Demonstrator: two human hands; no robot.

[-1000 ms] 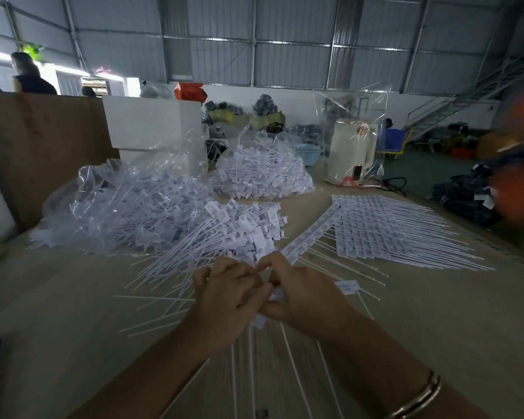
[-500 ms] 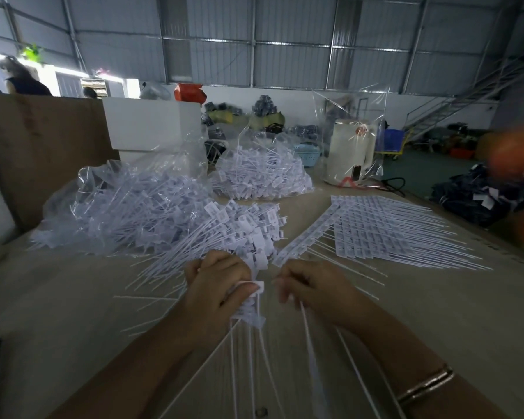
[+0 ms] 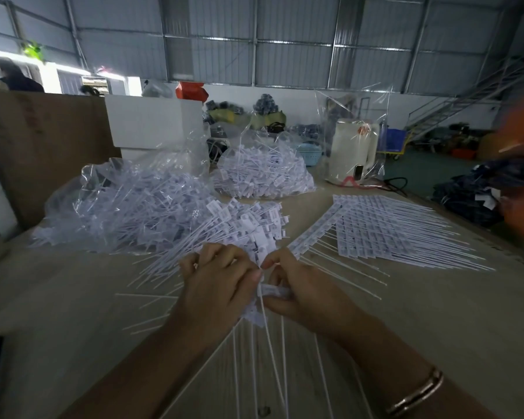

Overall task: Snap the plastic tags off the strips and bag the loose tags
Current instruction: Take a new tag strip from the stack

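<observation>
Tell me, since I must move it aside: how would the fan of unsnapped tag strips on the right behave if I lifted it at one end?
The tag strips would probably flop and sag: their tails are long and very thin. They look light. Since they lie loosely overlapped, some would likely slide apart.

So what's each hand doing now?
Left hand: grips a bunch of tags.
Right hand: pinches one tag.
</observation>
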